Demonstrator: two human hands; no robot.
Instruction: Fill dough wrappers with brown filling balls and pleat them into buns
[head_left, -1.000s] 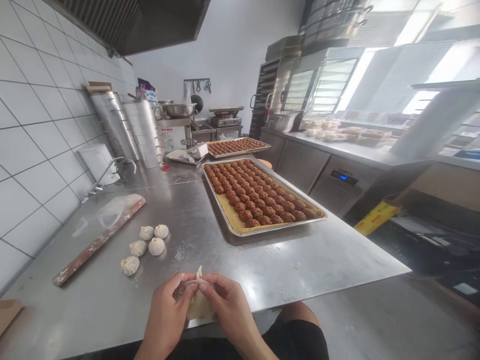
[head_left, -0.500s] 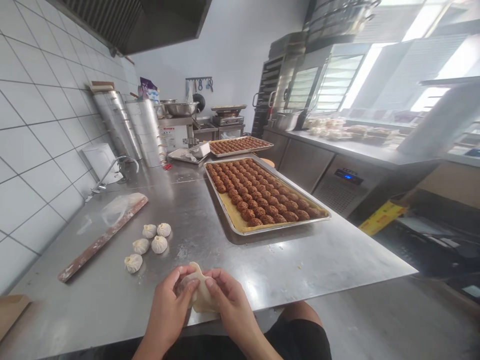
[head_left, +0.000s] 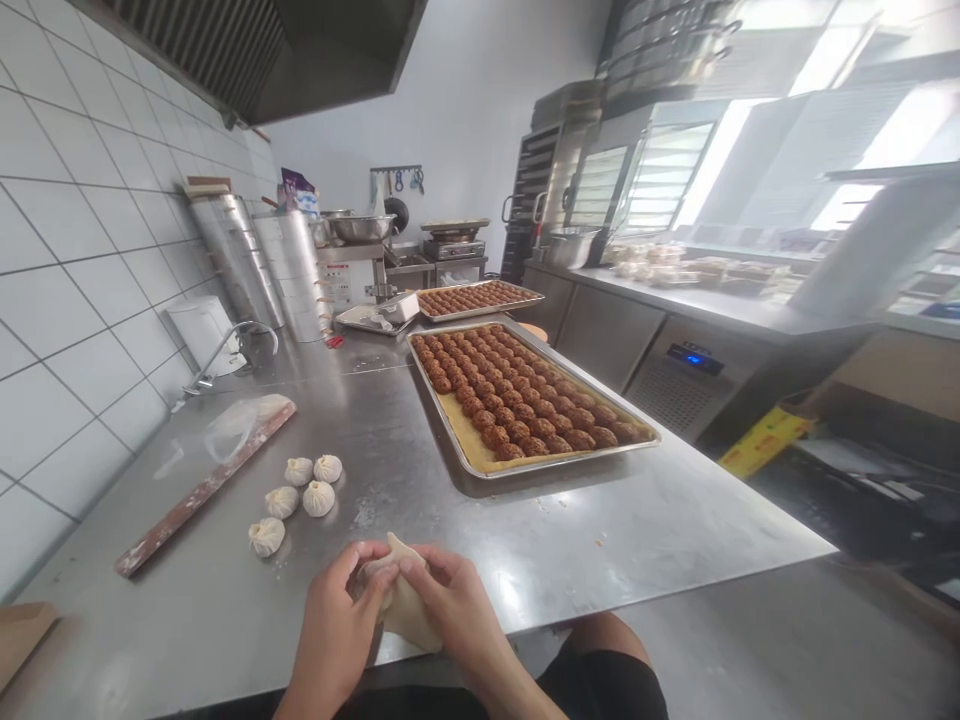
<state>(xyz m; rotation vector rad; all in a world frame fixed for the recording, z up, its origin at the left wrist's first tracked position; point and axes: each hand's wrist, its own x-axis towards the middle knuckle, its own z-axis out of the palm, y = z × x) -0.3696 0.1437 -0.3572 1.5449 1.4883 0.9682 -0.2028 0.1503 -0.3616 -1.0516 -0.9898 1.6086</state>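
Both hands meet at the near edge of the steel counter (head_left: 420, 480), pinching one pale dough wrapper (head_left: 405, 600) between them. My left hand (head_left: 341, 620) cups it from the left with fingers curled over its top. My right hand (head_left: 457, 610) pinches the upper fold with thumb and forefinger. Several finished pleated dumplings (head_left: 300, 490) sit on the counter to the upper left of my hands. A large metal tray (head_left: 461, 440) lined with yellow paper holds rows of brown filling balls (head_left: 517, 395) beyond my hands to the right.
A long wooden board (head_left: 202, 485) with a plastic bag lies at the left by the tiled wall. A second tray of balls (head_left: 476, 297), a tap (head_left: 225, 350), stacked steel steamers (head_left: 289, 265) and a machine stand at the back. A cardboard corner (head_left: 22, 635) shows lower left.
My fingers have shifted along the wrapper's top edge, folding it closed a little more. The view has moved slightly; nothing else on the counter moved.
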